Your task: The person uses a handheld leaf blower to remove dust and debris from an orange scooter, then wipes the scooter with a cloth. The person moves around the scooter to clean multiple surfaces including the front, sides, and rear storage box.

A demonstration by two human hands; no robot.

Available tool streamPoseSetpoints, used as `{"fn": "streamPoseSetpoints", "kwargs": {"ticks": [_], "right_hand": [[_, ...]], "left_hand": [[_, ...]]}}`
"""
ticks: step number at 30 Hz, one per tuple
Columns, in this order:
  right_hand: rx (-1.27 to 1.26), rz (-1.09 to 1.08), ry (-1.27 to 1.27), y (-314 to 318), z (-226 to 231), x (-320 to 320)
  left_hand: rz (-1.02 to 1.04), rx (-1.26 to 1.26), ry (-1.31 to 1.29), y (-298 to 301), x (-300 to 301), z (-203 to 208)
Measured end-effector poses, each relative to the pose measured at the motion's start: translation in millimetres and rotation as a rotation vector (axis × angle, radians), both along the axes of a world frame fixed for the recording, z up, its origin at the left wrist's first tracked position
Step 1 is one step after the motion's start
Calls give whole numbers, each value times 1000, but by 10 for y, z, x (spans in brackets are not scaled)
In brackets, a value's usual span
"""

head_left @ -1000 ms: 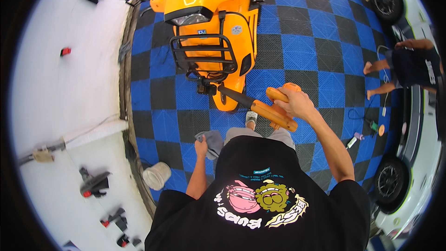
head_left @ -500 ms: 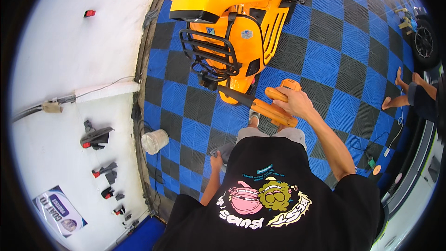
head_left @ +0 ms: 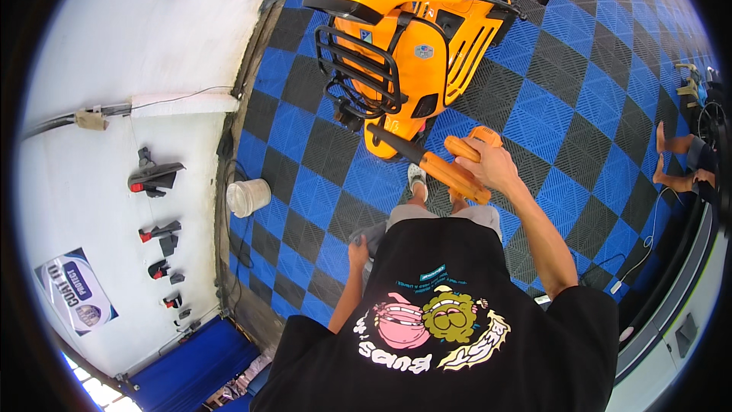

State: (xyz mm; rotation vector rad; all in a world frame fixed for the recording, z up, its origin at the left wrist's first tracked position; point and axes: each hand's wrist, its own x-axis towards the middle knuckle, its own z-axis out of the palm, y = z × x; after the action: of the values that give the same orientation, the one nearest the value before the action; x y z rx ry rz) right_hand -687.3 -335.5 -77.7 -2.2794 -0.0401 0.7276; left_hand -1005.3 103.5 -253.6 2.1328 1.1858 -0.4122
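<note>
My right hand (head_left: 496, 168) grips an orange gun-shaped tool (head_left: 451, 172) whose dark nozzle points at the lower rear of an orange scooter (head_left: 412, 23). The nozzle tip sits close to the scooter's bodywork, below its black rack (head_left: 358, 69). My left hand (head_left: 357, 253) hangs by my hip and holds a grey cloth (head_left: 374, 233). I stand on a blue and black checkered tile floor (head_left: 564, 107), with my black printed shirt filling the lower part of the view.
A white bucket (head_left: 248, 197) stands at the floor's left edge by the white wall (head_left: 114, 46), where several black and red tools (head_left: 156, 178) hang. Another person's bare legs (head_left: 679, 156) show at the right. A cable (head_left: 648, 244) trails over the tiles near a white vehicle.
The view has swung so the scooter sits higher and the wall fills more of the left. My left hand has dropped toward my hip with the cloth. The right hand keeps the tool aimed.
</note>
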Motion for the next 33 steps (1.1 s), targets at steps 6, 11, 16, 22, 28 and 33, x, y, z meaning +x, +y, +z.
{"fn": "streamPoseSetpoints", "kwargs": {"ticks": [6, 11, 16, 22, 28, 33], "right_hand": [[-20, 13, -2, 59, 153, -10], [-7, 35, -59, 162, 379, -32], [18, -19, -96, 311, 556, -65], [0, -3, -62, 519, 633, -34], [-32, 26, -57, 638, 686, 66], [-36, 34, -33, 739, 770, 116]], "left_hand": [[36, -2, 14, -86, -56, 4], [25, 86, 118, -103, 5, -72], [35, -58, 41, 40, -54, -333], [46, -37, 17, 93, -53, -501], [78, -50, 90, 89, 37, -394], [54, 5, 49, 87, 47, -427]]}}
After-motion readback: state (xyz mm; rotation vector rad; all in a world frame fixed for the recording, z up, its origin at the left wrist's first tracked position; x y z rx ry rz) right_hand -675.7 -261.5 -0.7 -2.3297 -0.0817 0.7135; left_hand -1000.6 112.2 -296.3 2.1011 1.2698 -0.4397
